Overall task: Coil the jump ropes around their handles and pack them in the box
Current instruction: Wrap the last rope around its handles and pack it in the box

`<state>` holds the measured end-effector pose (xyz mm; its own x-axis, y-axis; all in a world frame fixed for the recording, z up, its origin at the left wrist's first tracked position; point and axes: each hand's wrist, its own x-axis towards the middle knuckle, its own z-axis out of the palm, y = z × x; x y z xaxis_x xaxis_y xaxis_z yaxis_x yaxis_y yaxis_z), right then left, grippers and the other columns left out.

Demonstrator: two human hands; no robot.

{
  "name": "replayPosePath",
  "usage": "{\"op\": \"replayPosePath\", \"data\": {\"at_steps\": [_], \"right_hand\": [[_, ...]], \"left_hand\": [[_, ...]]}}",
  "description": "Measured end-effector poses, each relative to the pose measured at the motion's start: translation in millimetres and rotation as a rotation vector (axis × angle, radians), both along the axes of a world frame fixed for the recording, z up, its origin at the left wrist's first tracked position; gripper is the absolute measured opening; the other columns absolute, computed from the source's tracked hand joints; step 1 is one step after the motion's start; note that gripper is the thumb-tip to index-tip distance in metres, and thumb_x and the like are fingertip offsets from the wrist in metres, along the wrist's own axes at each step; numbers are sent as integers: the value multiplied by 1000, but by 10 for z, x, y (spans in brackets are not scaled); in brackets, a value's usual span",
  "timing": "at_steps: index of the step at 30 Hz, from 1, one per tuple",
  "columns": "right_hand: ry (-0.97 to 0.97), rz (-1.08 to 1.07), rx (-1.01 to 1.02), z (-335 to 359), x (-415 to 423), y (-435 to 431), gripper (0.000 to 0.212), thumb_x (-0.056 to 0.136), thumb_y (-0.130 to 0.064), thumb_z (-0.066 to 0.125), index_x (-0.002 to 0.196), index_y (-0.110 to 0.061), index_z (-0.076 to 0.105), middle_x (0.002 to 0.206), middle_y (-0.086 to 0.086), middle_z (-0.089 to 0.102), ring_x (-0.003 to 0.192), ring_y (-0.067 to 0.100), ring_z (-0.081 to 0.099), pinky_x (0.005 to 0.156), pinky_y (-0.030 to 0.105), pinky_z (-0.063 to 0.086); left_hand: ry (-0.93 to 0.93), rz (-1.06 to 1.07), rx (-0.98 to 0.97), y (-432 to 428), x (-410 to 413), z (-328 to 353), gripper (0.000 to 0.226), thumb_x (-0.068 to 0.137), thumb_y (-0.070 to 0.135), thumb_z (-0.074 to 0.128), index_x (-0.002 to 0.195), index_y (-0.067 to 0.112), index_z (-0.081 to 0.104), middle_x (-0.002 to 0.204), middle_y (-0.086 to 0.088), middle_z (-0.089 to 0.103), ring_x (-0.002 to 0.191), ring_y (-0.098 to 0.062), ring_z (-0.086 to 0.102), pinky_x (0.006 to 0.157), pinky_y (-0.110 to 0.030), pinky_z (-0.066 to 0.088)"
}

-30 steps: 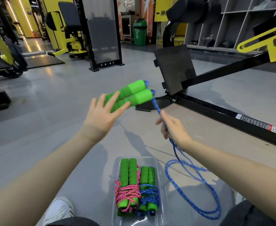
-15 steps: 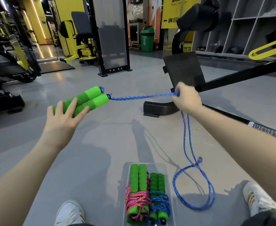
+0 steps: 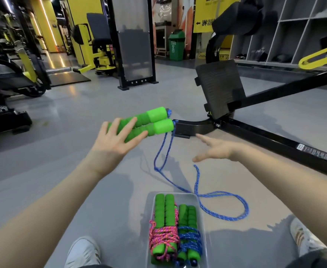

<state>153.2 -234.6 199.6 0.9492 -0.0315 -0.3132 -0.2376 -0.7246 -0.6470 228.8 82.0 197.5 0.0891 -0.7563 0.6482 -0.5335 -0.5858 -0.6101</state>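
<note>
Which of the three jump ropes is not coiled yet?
The blue jump rope held by the left hand: it trails loose over the floor; both in the box are wrapped.

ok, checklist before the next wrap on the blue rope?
1. Left hand holds both handles together: ok.
2. Right hand on the rope: not ok; fingers spread, holding nothing.
3. Rope taut for winding: not ok, slack.
4. Turns on the handles: not ok, none seen.
5. Box has room: cannot tell; two bundles fill most of it.
</note>
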Motion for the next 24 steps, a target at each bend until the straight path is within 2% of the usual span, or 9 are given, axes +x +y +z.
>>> {"op": "replayPosePath", "data": {"at_steps": [4,6,8,9,11,15,18,21,24], "right_hand": [[-244,30,543,54,50,263,91,70,-12,78,145,-25,28,148,-6,34,137,7,28,102,22,28],[-268,50,701,44,100,332,76,68,-17,79,135,-19,43,137,-3,49,127,11,45,104,26,32],[-173,48,775,47,64,332,42,80,-15,70,120,-11,56,95,6,68,91,17,67,95,29,43],[-99,74,757,40,16,309,21,87,-10,62,108,-9,60,67,3,63,70,16,68,83,29,46],[22,100,522,-29,-88,207,7,93,-8,54,95,-9,60,42,-3,46,54,14,63,63,22,47],[-4,-11,-68,-131,-194,-98,10,90,-10,57,93,-7,66,57,0,55,60,13,51,47,9,39],[-87,-205,32,-92,-153,-254,13,88,-12,59,97,-4,64,74,6,54,62,18,50,52,20,41],[-31,-263,199,-37,-164,-259,3,91,-12,55,90,-10,57,63,7,45,44,16,41,43,22,42],[-144,-275,115,-10,-150,-296,20,92,-23,55,79,-9,63,57,3,30,48,16,28,42,22,30]], "left_hand": [[68,-95,-48,-435,-155,100,53,85,1,51,134,22,46,130,-25,54,95,-45,57,77,-44,44],[91,-114,-94,-581,-222,155,52,84,6,50,133,22,45,130,-25,55,96,-45,59,77,-44,46],[102,-98,-134,-624,-223,204,55,80,6,53,132,22,46,129,-25,55,95,-44,59,75,-43,47],[106,-74,-148,-595,-188,220,57,78,6,53,132,22,46,129,-25,55,94,-43,59,74,-43,47],[117,4,-168,-427,-66,219,59,74,6,50,130,22,46,128,-25,55,92,-42,58,72,-42,46],[111,172,-145,178,149,70,54,77,6,40,128,21,48,128,-27,53,88,-44,56,70,-46,42],[114,267,-98,537,169,-99,55,75,-3,43,125,16,54,128,-30,50,86,-44,51,69,-48,38],[240,381,-210,772,143,-123,54,72,5,39,123,18,52,124,-33,50,85,-45,49,67,-49,37],[288,449,-292,1040,112,-96,55,69,2,44,121,14,55,125,-36,47,86,-47,47,68,-49,33]]}}
